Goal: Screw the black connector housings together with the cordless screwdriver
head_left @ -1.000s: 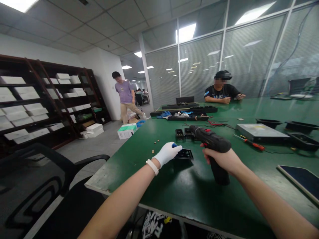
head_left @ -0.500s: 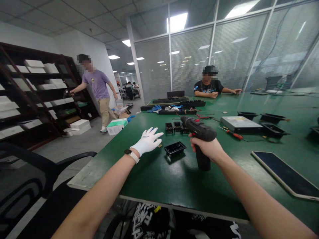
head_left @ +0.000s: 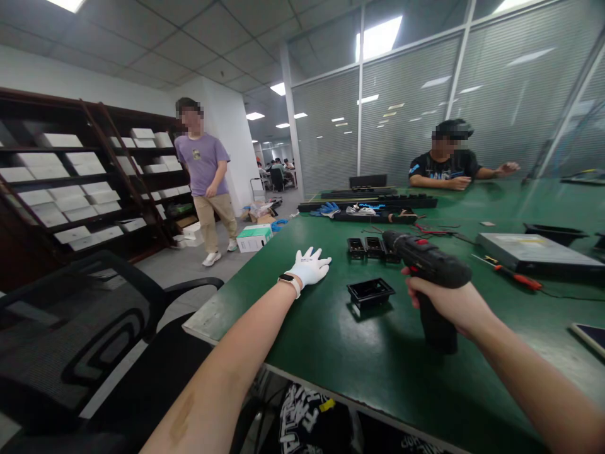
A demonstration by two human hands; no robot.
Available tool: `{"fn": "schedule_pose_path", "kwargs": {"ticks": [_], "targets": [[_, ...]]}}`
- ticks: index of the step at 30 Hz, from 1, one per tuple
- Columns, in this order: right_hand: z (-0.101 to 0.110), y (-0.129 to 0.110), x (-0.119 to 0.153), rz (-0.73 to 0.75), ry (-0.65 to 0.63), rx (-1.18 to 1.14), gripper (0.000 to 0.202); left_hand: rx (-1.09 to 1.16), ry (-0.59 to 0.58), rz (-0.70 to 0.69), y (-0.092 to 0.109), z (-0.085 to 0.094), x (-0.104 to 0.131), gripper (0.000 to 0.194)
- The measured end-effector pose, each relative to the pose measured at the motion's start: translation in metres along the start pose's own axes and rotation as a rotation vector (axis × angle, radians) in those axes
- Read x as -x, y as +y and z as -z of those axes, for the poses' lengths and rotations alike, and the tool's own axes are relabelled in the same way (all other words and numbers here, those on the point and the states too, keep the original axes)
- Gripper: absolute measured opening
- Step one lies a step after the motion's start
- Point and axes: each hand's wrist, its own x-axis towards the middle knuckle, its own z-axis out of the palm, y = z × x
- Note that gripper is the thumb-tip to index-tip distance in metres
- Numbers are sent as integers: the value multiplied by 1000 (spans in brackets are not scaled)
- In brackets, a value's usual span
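Note:
My left hand (head_left: 309, 267), in a white glove, lies low over the green table (head_left: 302, 334) with its fingers apart; I see nothing in it. What is under its palm is hidden. Bare fingers of my right hand (head_left: 442, 302) wrap the handle of a black cordless drill (head_left: 428, 260) with red accents, its nose pointing left and away from me. Between the hands sits a black rectangular plastic frame (head_left: 371, 294), apart from both. Behind it stand several small black box-like parts (head_left: 374, 248), partly covered by the drill's nose.
To the right are a flat silver metal box (head_left: 539, 249), a red-handled screwdriver (head_left: 513, 276) and a phone (head_left: 588, 337). Long black bars (head_left: 373, 205) lie at the back. A person sits across the table; another walks by the shelves (head_left: 70, 189). A chair (head_left: 127, 353) stands left.
The view has swung left, so the table's contents appear further right. A small yellowish piece beside my left hand no longer shows. The walking person has turned and lowered an arm.

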Motion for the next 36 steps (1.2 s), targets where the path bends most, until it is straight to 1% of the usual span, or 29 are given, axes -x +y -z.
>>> {"fn": "schedule_pose_path", "kwargs": {"ticks": [5,8,13,20,25,29,31,34,36], "targets": [[2,7,-2,-8,-4,43,33,76,11,124,-36,-5,5,68],[3,10,-4,7,-11,63,33,90,53,140,-56,-10,1,66],[4,11,-5,19,-18,122,31,115,141,121,-82,-17,-13,61],[7,16,-6,-2,-18,136,33,131,218,140,-108,-17,-37,51],[5,13,-5,-31,-10,122,30,118,271,146,-115,-16,-46,46],[0,7,-2,0,-23,107,28,97,282,153,-111,-14,-44,45],[-1,3,-1,-7,-27,91,28,109,292,163,-108,-12,-42,44],[-3,-1,2,-39,-45,51,30,199,289,220,-105,-3,-41,43],[-4,-3,3,-38,-43,36,31,326,302,251,-104,8,-41,49]]}}
